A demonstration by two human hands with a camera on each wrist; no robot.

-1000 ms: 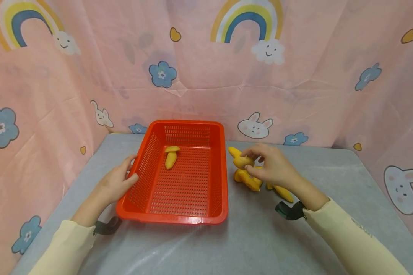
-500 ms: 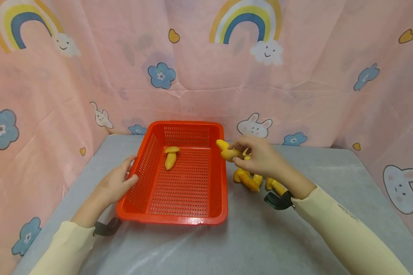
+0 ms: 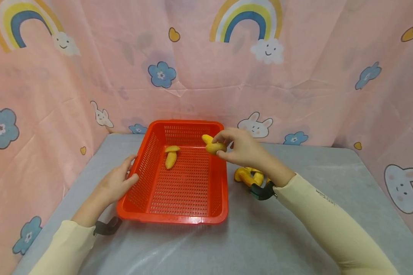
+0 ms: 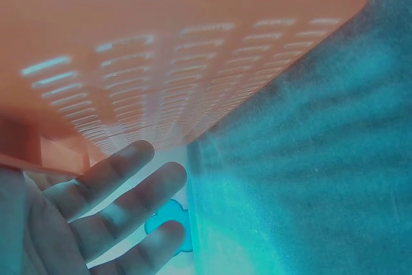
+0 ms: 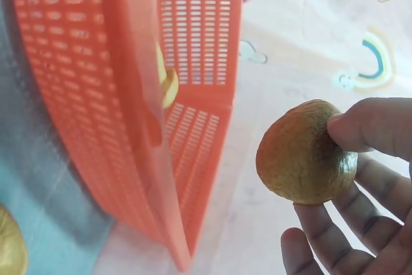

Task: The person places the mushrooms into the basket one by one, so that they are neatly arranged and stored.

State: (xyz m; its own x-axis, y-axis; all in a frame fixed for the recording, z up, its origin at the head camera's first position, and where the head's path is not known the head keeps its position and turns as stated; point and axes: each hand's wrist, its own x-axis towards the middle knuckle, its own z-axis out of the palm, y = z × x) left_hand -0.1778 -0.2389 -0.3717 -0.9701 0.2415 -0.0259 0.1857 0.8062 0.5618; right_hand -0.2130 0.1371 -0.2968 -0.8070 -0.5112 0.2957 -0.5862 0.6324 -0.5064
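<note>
While right fingers [image 5: 373, 123] pinch a domed mushroom [image 5: 296, 156], slotted red plastic basket [image 3: 172, 219].

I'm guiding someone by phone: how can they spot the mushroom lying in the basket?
Find the red basket on the gray table. Inside, toward its far left, lies the yellow mushroom, cap pointing away from the person. It alone lies in the basket; another mushroom is in the right hand, and the rest lie right of the basket.

From above I see room into the basket [image 3: 172, 219], right of the mushroom [image 3: 171, 159] lying inside. Its walls [image 3: 219, 183] bar me sideways; the left hand [image 3: 114, 182] blocks the left rim [image 3: 143, 143], the right hand [image 3: 242, 148] the far end of the right rim [image 3: 226, 183].
</note>
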